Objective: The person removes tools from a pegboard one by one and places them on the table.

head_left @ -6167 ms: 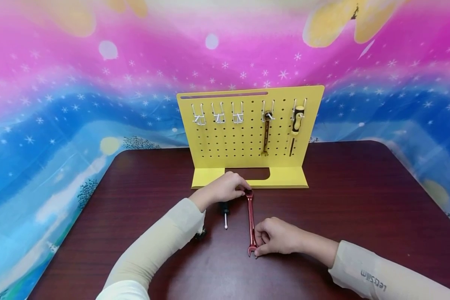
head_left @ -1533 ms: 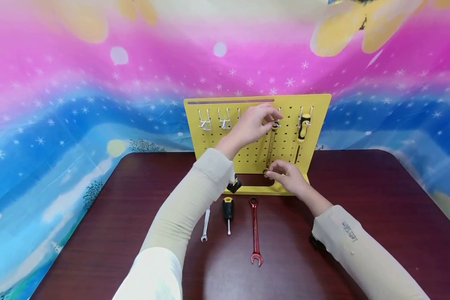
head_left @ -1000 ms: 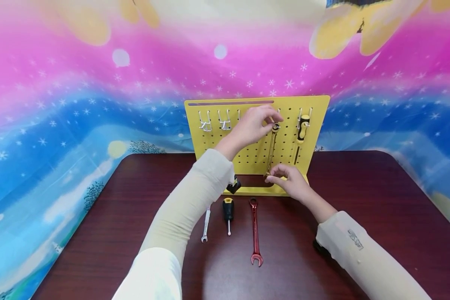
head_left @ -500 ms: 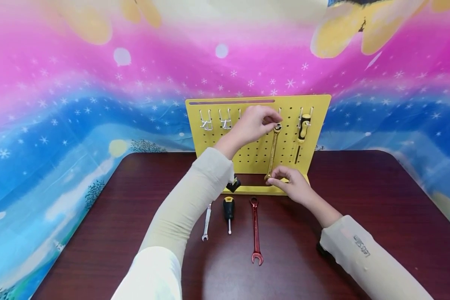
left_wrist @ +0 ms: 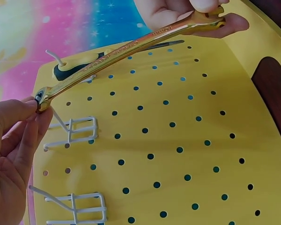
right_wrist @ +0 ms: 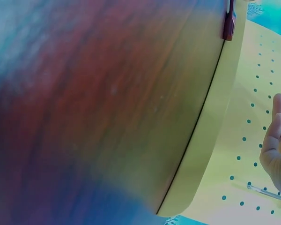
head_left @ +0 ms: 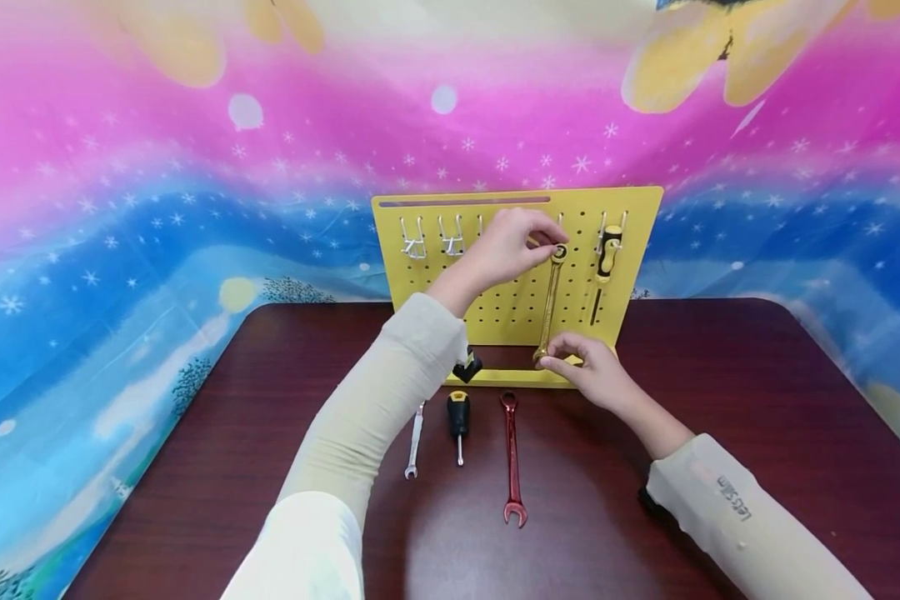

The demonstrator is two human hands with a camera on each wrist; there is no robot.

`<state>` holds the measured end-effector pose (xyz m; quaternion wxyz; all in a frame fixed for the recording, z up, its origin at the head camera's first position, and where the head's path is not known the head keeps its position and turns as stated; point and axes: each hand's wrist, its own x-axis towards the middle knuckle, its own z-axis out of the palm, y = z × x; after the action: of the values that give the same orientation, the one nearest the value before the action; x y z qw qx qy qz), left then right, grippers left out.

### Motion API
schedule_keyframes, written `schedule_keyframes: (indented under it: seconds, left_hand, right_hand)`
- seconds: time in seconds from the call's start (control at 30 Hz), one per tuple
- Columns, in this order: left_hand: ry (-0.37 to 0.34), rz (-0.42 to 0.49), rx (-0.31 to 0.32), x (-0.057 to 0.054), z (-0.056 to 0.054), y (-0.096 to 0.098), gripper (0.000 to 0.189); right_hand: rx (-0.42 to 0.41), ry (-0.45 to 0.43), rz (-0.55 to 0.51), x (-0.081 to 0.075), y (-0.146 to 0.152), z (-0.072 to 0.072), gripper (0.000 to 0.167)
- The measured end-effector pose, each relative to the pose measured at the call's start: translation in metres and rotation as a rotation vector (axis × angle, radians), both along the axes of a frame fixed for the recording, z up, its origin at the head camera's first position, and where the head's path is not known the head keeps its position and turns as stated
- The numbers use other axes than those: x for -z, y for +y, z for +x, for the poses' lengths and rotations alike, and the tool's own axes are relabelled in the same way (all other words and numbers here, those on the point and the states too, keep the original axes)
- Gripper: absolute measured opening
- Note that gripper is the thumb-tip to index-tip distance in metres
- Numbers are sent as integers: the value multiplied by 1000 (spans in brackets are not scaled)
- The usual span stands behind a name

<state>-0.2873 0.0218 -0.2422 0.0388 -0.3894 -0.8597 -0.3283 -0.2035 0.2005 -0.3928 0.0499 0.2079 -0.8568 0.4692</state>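
Between my two hands a gold combination wrench [head_left: 551, 304] is held at a slant in front of the yellow pegboard [head_left: 495, 325]. My left hand [head_left: 510, 246] pinches its ring end between thumb and fingers; in the left wrist view that end lies close to the tip of a white wire hook [left_wrist: 82, 131]. At the lower, open end, my right hand [head_left: 588, 371] grips the wrench with thumb and fingertips. The right wrist view catches only part of a hand [right_wrist: 276, 150] at its edge, and the gold wrench is out of sight there.
A yellow-black screwdriver [head_left: 609, 254] hangs at the board's right. White hooks [head_left: 412, 242] line its left. On the dark wooden table [head_left: 307, 358] lie a red wrench [head_left: 513, 458], a black-yellow screwdriver [head_left: 458, 412] and a silver wrench [head_left: 416, 442], partly behind my left arm.
Earlier both hands were at the red wrench, which now lies released on the table. They have since moved up to the gold wrench, which has come forward from the board, away from its hook.
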Motion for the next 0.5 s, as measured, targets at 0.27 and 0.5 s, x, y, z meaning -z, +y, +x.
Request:
schedule_keyframes:
  seconds: [0.27,0.5]
  left_hand:
    - [2,33,13,-2,3,-2,23]
    - [3,44,20,-2,5,-3,23]
  right_hand:
    - [-1,1,10,-4,1,4,11]
    - [-5,25,26,-7,2,8,12]
